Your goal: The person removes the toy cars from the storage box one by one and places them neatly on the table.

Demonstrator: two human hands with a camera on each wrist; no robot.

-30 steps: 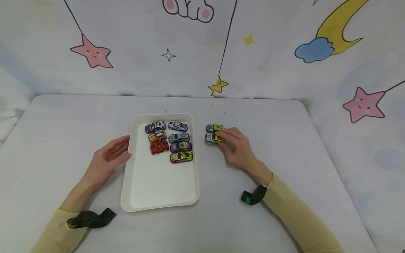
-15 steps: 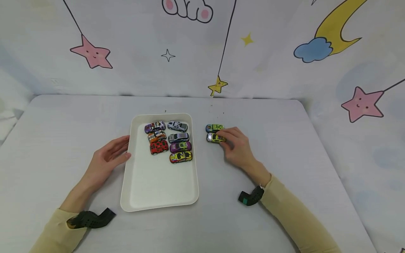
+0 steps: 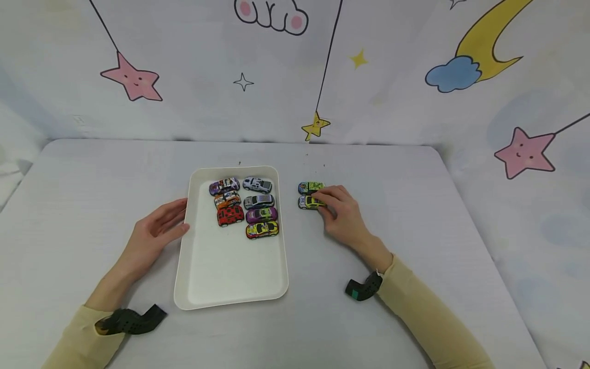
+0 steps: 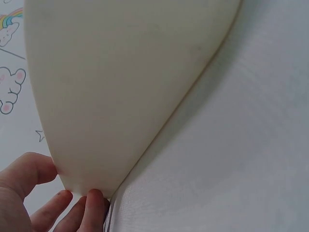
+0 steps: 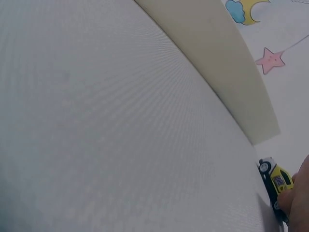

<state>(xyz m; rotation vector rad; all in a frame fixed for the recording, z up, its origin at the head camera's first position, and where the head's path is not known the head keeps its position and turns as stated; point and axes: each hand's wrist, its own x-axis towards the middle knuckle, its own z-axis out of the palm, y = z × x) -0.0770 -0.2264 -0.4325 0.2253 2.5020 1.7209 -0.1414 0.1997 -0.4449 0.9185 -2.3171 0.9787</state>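
Observation:
Thumb and fingers of my right hand (image 3: 341, 210) pinch a yellow toy car (image 3: 310, 202) on the table, right of the tray; its rear is hidden by the fingertips. Just behind it stands a green toy car (image 3: 310, 187). My left hand (image 3: 159, 230) touches the left wall of the white tray (image 3: 230, 277) with fingers and thumb, the fingers nearly straight. In the left wrist view those fingertips rest at the tray's side. The right wrist view shows the pinched car's wheels at the table surface.
Two columns of toy cars fill the tray's far half, among them a red one (image 3: 230, 216), a purple one (image 3: 261, 214) and a yellow-and-red one (image 3: 261, 230). A wall with printed stars and a moon rises behind the white table (image 3: 392, 184).
The right hand has shifted the yellow car slightly, bringing it in line in front of the green car. My left hand stays at the tray, and the tray's cars keep their places.

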